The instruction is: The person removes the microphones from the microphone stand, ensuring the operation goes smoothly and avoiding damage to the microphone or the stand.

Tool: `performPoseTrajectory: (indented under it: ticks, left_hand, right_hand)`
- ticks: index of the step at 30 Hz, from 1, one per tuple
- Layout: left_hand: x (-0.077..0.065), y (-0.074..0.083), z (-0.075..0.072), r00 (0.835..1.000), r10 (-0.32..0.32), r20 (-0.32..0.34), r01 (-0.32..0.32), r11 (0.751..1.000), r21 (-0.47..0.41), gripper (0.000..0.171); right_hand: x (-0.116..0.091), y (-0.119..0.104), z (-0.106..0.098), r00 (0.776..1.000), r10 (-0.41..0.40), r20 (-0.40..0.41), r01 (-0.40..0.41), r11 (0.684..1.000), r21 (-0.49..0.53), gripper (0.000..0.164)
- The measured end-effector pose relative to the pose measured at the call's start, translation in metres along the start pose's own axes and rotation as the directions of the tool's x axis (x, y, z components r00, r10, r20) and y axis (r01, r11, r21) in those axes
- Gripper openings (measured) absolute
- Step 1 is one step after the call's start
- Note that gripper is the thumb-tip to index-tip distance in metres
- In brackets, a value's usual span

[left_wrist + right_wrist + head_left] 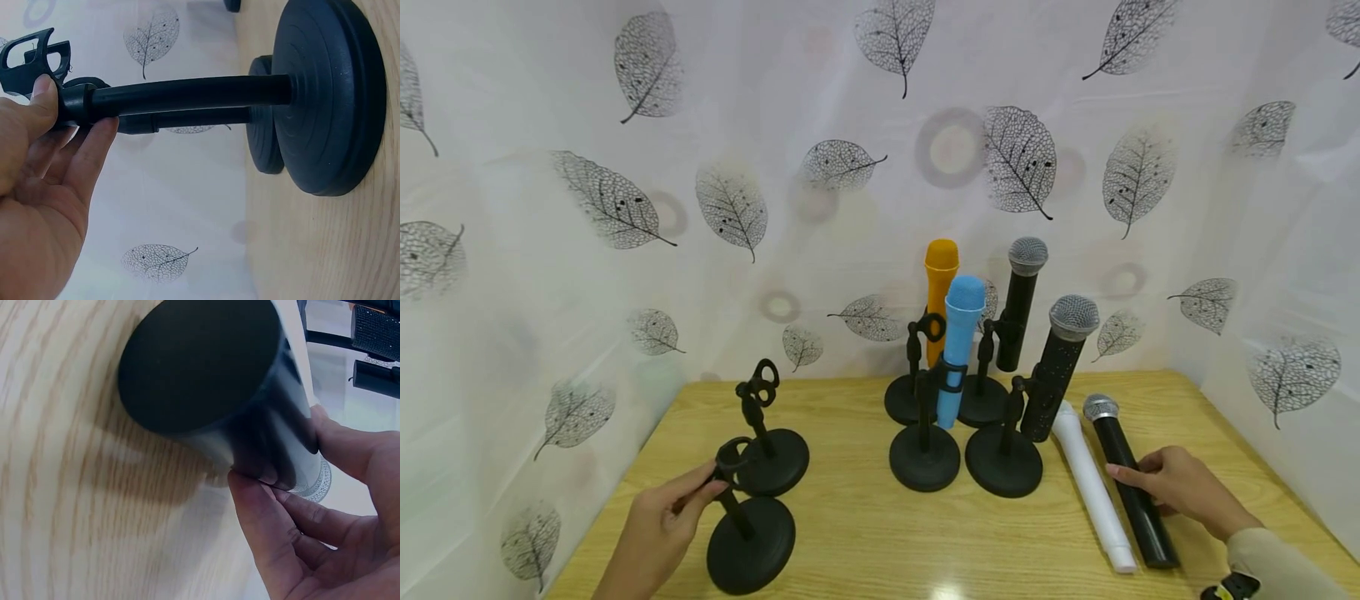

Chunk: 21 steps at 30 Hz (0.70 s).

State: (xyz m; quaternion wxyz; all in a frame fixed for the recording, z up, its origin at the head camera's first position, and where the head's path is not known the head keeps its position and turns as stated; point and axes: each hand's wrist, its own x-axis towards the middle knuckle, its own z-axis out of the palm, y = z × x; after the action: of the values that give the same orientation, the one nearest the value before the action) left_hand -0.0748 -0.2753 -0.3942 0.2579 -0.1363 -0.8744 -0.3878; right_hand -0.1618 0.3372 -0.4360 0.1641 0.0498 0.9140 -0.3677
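My left hand (658,525) pinches the upper part of a black microphone stand (750,546), just below its clip, thumb on one side and fingers on the other. The stand's round base is at the table, as the left wrist view (331,94) also shows. Right behind it stands a second black stand (772,462) with an unfilled clip. On the right, my right hand (1183,487) holds a black microphone (1138,508) with a silver mesh head around its barrel, thumb and fingers on opposite sides. A white microphone (1093,492) lies alongside it, its head partly hidden.
Several stands are grouped at the back centre, with an orange microphone (942,275), a light blue microphone (961,333), a slim black microphone (1021,300) and a glittery black microphone (1060,367) upright or tilted. A leaf-print curtain (850,242) encloses the wooden table (865,542).
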Motion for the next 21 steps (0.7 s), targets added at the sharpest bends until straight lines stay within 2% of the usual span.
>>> performPoseTrajectory:
  ticks: [7,15,21]
  left_hand:
    - [0.0002,0.0007,0.0003,1.000,-0.006,-0.003,0.006,1.000,0.004,0.030]
    - [0.0002,0.0012,0.0001,1.000,-0.008,0.005,0.008,1.000,0.006,0.030]
    - [-0.0002,0.0014,-0.0004,1.000,-0.020,0.011,0.020,1.000,0.021,0.030]
  right_hand:
    - [0.0004,0.0002,0.0036,1.000,0.002,-0.029,-0.002,1.000,-0.001,0.082]
    - [0.0022,-0.0011,0.0053,0.999,0.024,-0.031,-0.025,1.000,-0.017,0.084]
    - [0.0025,-0.0004,0.0053,1.000,0.008,-0.029,-0.009,0.999,-0.043,0.082]
